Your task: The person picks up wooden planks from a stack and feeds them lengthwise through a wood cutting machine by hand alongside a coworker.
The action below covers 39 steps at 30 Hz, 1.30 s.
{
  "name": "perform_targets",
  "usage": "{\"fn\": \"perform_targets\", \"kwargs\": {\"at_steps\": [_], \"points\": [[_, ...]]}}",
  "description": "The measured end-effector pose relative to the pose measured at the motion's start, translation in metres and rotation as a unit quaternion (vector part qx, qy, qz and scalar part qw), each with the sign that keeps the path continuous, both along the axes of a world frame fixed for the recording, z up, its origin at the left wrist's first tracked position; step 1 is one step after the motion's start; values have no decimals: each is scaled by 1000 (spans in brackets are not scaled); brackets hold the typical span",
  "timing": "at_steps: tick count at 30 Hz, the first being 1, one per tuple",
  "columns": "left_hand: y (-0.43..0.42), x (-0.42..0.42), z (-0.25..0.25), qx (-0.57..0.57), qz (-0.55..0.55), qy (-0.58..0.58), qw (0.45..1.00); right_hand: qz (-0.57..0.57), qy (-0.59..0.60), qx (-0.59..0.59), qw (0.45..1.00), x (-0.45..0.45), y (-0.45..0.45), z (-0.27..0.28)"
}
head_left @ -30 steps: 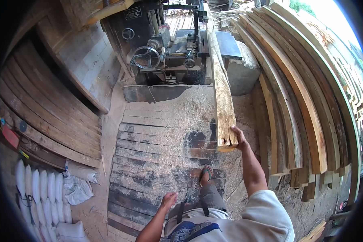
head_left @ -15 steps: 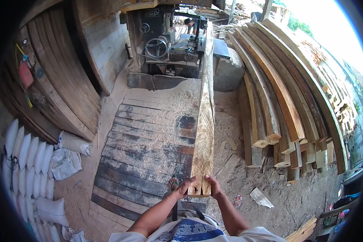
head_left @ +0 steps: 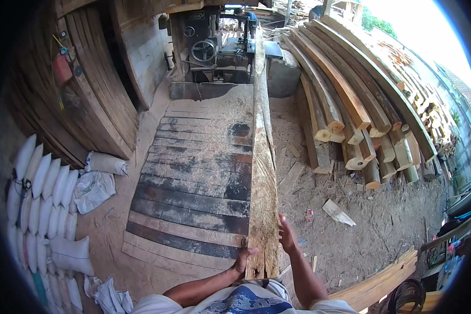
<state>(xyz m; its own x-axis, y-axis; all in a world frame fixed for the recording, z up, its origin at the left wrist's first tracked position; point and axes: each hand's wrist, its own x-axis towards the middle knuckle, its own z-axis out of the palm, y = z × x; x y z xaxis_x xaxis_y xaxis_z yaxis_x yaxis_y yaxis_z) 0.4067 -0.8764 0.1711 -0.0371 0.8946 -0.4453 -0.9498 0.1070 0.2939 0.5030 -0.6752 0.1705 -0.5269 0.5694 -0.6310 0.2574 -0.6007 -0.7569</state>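
A long, rough-sawn wooden beam (head_left: 264, 209) stretches from right in front of my body up to the sawing machine (head_left: 214, 47), its near end split and dark-pitted. My left hand (head_left: 245, 260) is closed around the beam's left edge close to that end, thumb on the top face. Beside the right edge, a little farther along, is my right hand (head_left: 287, 235). Its fingers are raised and apart, with a narrow gap seeming to separate them from the wood. The beam's far end lies by the machine's table (head_left: 267, 48).
Heavy squared beams (head_left: 350, 104) are stacked on the right. Plank flooring (head_left: 188, 193) strewn with sawdust lies left of my beam. White sacks (head_left: 42, 183) pile up at lower left, near leaning boards (head_left: 97, 83). Another person (head_left: 248, 15) is behind the machine.
The beam's near end now sits lower in view, closer to my body. My right hand has come off the end and opened beside the edge. My left hand keeps its grip. The view has shifted.
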Motion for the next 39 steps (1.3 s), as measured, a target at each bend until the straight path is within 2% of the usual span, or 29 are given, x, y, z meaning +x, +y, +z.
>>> {"fn": "perform_targets", "kwargs": {"at_steps": [2, 4, 6, 8, 10, 12, 14, 17, 18, 19, 20, 23, 26, 27, 28, 29, 31, 34, 36, 37, 39], "points": [[-56, 34, 17, -35, 3, -26, 999, -33, 167, 82, 982, -27, -43, 25], [-113, 65, 17, -19, 12, -14, 1000, -18, 181, 15, 983, -16, -74, 10], [-173, 93, -2, 4, 15, -17, 1000, -5, 155, 2, 988, -4, -109, 20], [-232, 118, -13, 3, -5, -46, 999, -38, 163, -2, 986, 17, -159, 15], [-299, 158, -138, -74, 4, 31, 997, -51, 160, 1, 986, 44, -205, 15], [-343, 185, -117, -106, 2, 36, 994, -43, 152, -7, 987, 71, -239, 13], [-378, 210, -67, -125, 9, 11, 992, -28, 149, -26, 988, 98, -276, 11], [-411, 229, 49, -114, 19, 4, 993, -17, 165, -29, 986, 136, -333, 17], [-426, 239, 50, -89, 14, -6, 996, -13, 173, -27, 984, 148, -354, 20], [-449, 254, 47, -66, 9, -19, 998, -48, 170, 34, 984, 157, -382, 28], [-471, 269, 43, -44, 5, -30, 999, -47, 183, 18, 982, 173, -400, 26], [-523, 316, 39, -27, 11, 41, 999, -64, 216, -37, 974, 218, -458, 4], [-559, 353, 46, -18, 10, 35, 999, -14, 237, -46, 970, 261, -497, 0], [-574, 370, 40, -25, 11, 33, 999, -13, 243, -86, 966, 275, -510, 9], [-583, 387, 37, -27, 12, 27, 999, -7, 245, -130, 961, 287, -511, -12], [-584, 398, 58, -46, 46, 85, 994, -13, 241, -124, 963, 297, -515, -11], [-592, 414, 38, -53, 47, 168, 983, -21, 233, -125, 964, 312, -525, -14], [-596, 413, 18, -47, 38, 119, 991, -17, 219, -105, 970, 309, -523, -12], [-589, 400, 30, -27, 41, -16, 999, -3, 199, -47, 979, 294, -515, -5], [-586, 393, 44, -36, 43, -13, 998, 13, 229, -72, 971, 287, -509, 0], [-580, 377, 43, -34, 36, -14, 999, 13, 213, -43, 976, 273, -500, 6]]}}
